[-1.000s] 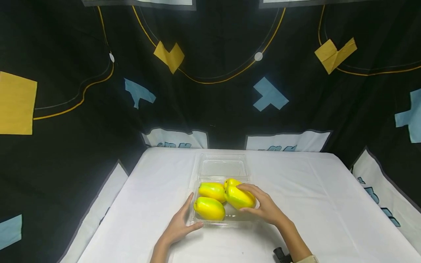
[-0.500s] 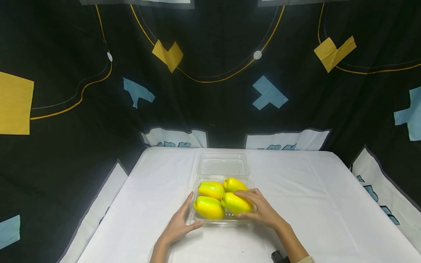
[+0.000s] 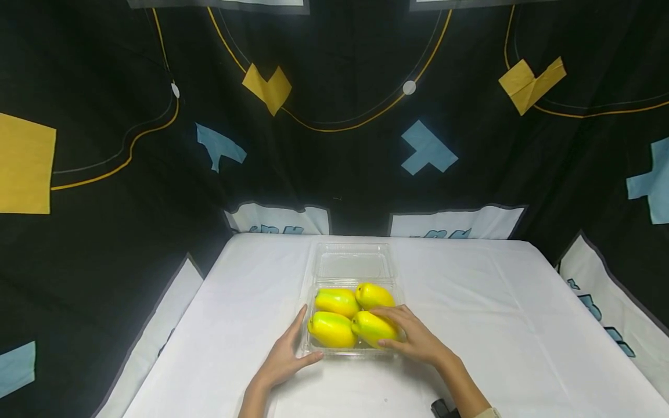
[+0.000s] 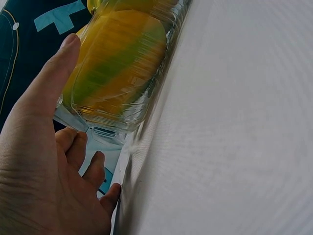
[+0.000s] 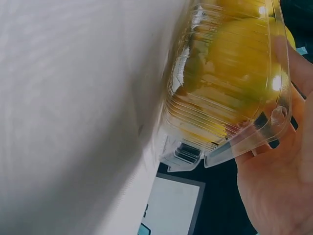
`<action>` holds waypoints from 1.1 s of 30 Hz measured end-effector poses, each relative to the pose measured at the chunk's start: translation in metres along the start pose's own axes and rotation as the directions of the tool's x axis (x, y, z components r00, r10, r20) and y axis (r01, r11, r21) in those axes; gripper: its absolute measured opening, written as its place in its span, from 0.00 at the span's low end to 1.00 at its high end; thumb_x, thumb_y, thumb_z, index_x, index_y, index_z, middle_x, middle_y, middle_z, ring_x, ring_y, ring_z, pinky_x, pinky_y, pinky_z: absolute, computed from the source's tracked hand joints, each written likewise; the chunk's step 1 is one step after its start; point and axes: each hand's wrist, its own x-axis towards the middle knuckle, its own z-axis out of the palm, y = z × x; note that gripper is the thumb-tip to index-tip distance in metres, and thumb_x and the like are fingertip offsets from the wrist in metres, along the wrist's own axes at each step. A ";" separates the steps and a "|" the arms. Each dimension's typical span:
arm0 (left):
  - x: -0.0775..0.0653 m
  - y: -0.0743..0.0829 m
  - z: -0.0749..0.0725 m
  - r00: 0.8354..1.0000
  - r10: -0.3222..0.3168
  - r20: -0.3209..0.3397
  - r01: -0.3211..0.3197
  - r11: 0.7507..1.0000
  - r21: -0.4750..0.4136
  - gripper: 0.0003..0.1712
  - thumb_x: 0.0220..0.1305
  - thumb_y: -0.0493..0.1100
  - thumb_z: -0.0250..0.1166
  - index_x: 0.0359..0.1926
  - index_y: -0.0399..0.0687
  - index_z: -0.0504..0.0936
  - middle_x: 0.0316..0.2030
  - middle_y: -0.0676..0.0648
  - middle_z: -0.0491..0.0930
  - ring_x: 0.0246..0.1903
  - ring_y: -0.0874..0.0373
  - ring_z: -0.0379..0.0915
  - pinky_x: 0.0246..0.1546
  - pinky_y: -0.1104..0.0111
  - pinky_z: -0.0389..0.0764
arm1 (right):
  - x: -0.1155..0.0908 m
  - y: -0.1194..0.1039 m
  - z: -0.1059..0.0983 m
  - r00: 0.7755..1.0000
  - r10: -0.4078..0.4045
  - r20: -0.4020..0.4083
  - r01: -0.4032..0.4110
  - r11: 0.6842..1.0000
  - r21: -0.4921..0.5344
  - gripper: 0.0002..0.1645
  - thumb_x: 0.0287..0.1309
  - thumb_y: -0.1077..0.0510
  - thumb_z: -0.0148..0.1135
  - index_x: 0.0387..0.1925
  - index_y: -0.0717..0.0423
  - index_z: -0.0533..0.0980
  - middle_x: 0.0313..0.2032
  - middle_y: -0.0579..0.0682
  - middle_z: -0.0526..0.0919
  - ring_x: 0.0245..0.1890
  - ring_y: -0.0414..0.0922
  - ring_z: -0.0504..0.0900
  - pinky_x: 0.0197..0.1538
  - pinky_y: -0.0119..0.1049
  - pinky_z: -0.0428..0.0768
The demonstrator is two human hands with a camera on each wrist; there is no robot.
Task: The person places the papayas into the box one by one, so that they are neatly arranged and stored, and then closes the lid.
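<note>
In the head view a clear plastic clamshell box (image 3: pixel 334 352) lies with its lid (image 3: pixel 355 261) folded back, away from me. Several shiny yellow-green mangoes sit in its base: one at the front left (image 3: pixel 331 331), others behind. My right hand (image 3: pixel 418 339) grips the front-right mango (image 3: pixel 372 330), thumb at its near side and fingers over its top; it sits down in the box. My left hand (image 3: pixel 282 357) stays at the box's left front corner, fingers extended along the side and thumb at the front edge. Through the clear wall, the left wrist view shows a mango (image 4: pixel 117 58) beside the thumb.
A white cloth covers the table (image 3: pixel 470 290). Dark curtains (image 3: pixel 334 174) with yellow and blue patches hang behind and at both sides. A small black object (image 3: pixel 443 409) shows by the right forearm at the bottom edge.
My right hand has lowered the mango from over the right side of the box into its front-right spot, uncovering the back-right mango. My left hand has kept its place.
</note>
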 end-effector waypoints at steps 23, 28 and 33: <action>0.007 0.004 -0.017 0.995 0.012 -0.104 -0.015 1.000 -0.021 0.51 0.55 0.55 0.66 0.72 0.61 0.44 0.70 0.44 0.46 0.67 0.42 0.45 0.61 0.41 0.52 | 0.010 0.002 -0.016 0.990 0.024 -0.140 -0.020 0.999 0.024 0.39 0.43 0.43 0.72 0.59 0.47 0.71 0.57 0.44 0.73 0.55 0.45 0.68 0.53 0.57 0.71; 0.027 0.017 -0.040 0.980 0.013 -0.199 -0.022 0.999 -0.045 0.43 0.63 0.55 0.59 0.72 0.57 0.47 0.70 0.47 0.47 0.67 0.45 0.48 0.63 0.47 0.55 | 0.026 0.014 -0.039 0.963 0.051 -0.264 -0.046 0.999 0.025 0.30 0.48 0.51 0.70 0.56 0.44 0.73 0.54 0.43 0.75 0.53 0.44 0.69 0.50 0.53 0.73; 0.064 0.030 -0.064 0.970 0.030 -0.240 -0.036 0.999 -0.022 0.40 0.64 0.57 0.56 0.72 0.58 0.48 0.70 0.49 0.49 0.67 0.49 0.49 0.64 0.51 0.55 | 0.049 0.031 -0.061 0.922 0.092 -0.375 -0.083 0.996 0.041 0.21 0.56 0.53 0.64 0.53 0.48 0.75 0.51 0.46 0.77 0.49 0.44 0.71 0.48 0.47 0.74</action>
